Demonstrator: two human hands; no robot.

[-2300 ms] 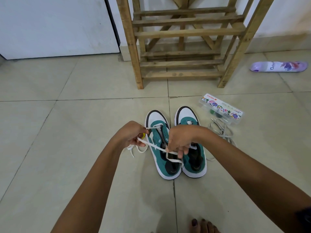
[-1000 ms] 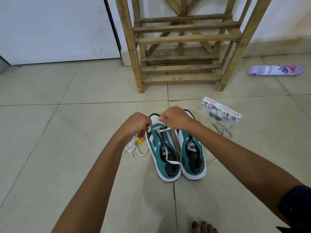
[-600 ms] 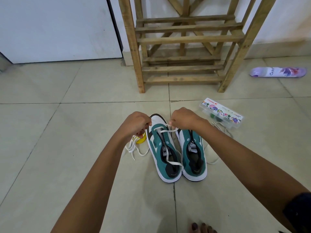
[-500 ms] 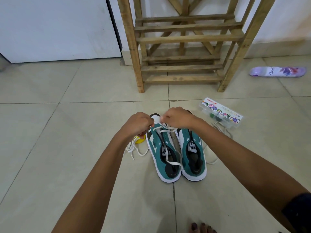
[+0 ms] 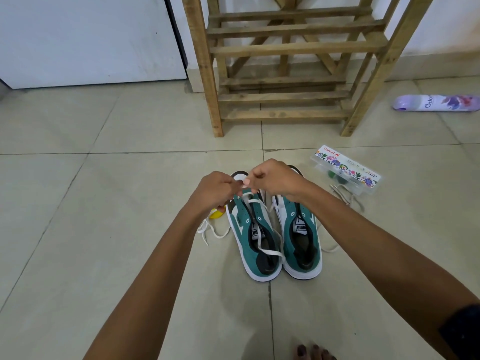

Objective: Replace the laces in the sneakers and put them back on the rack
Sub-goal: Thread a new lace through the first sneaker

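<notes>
Tiled floor (image 5: 104, 255) — both hands pinching white lace (image 5: 253, 201)

Spray can (image 5: 436, 102), clear paint box (image 5: 346, 169) (Camel), yellow obj (image 5: 217, 213) on tiles.

Two sneakers (image 5: 262, 237) (image 5: 301, 237), perhaps two laces (image 5: 262, 252) (image 5: 345, 196), one rack (image 5: 285, 97), one box (image 5: 346, 168), one can (image 5: 436, 103), two hands (image 5: 214, 193) (image 5: 275, 179).

Both forearms reach forward and meet above the toe end of the left sneaker (image 5: 255, 235). The left hand (image 5: 214, 192) is curled, knuckles up, fingers closed on the white lace (image 5: 253, 201). The right hand (image 5: 275, 179) sits just beside it, nearly touching, thumb and forefinger pinching the same lace. Toes of one foot (image 5: 313, 352) show nearest the person, behind the sneaker's heel.
</notes>
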